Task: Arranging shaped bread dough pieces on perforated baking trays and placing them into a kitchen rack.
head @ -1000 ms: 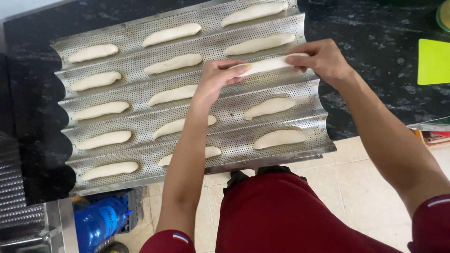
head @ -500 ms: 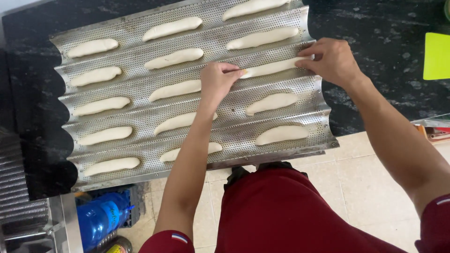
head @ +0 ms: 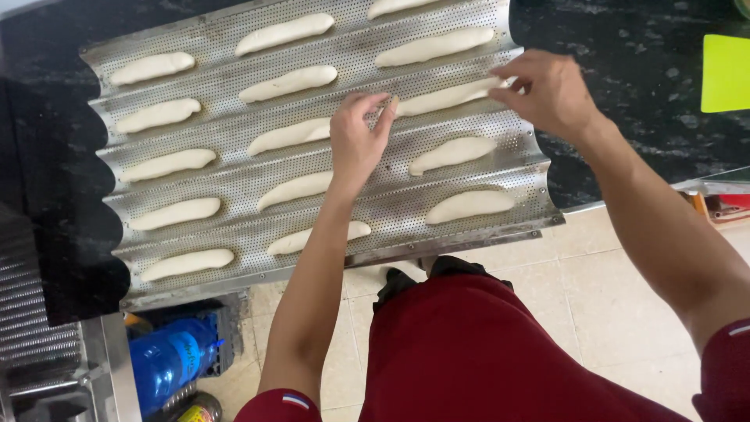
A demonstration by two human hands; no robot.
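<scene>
A black speckled tabletop (head: 625, 101) fills the upper part of the view. At its right edge lies a flat yellow-green square card (head: 725, 73). Below the tabletop's front edge is a pale tiled floor (head: 578, 273). Under the front left corner stands a blue plastic bottle (head: 168, 361), with a smaller dark bottle (head: 195, 408) just beside it. A ribbed grey metal surface (head: 35, 344) sits at the left edge.

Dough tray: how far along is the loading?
Done: shaped dough pieces fill most grooves of the perforated tray, the left column complete. In hand: left hand and right hand at the ends of one piece. Left: can't tell if more pieces follow.
</scene>
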